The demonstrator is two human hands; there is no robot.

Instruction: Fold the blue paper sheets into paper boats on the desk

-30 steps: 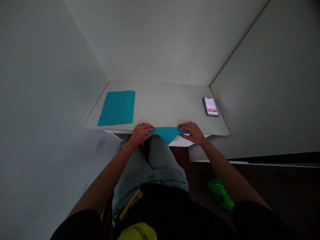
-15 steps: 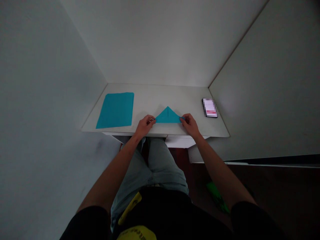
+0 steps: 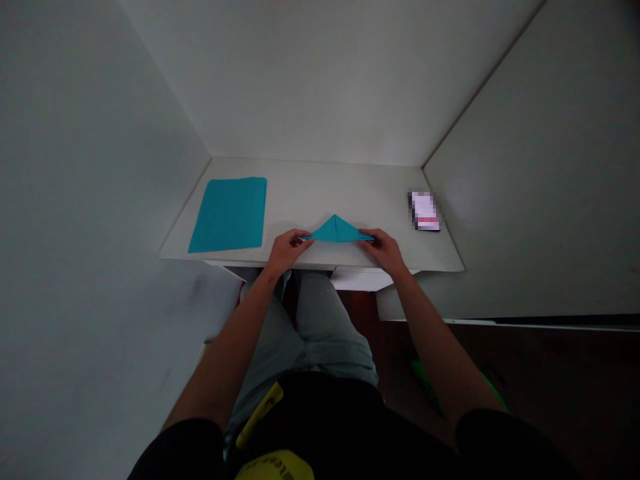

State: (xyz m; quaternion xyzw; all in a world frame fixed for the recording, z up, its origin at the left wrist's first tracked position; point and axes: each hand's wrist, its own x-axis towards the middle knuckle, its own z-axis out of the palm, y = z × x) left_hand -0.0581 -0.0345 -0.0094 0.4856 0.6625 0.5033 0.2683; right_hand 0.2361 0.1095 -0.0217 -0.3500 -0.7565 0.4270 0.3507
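Pinching the two side corners of a folded teal paper triangle (image 3: 336,230) with my left hand (image 3: 289,252) and right hand (image 3: 383,252), I keep its point facing far. It sits on a white desk (image 3: 320,193), close to the near edge. Both hands look curled and gripping the paper's tips, as far as this dim view shows. Well to the left lies a flat rectangular teal paper sheet (image 3: 227,215); at far right rests a black phone with a pixelated pink-and-white screen (image 3: 425,211).
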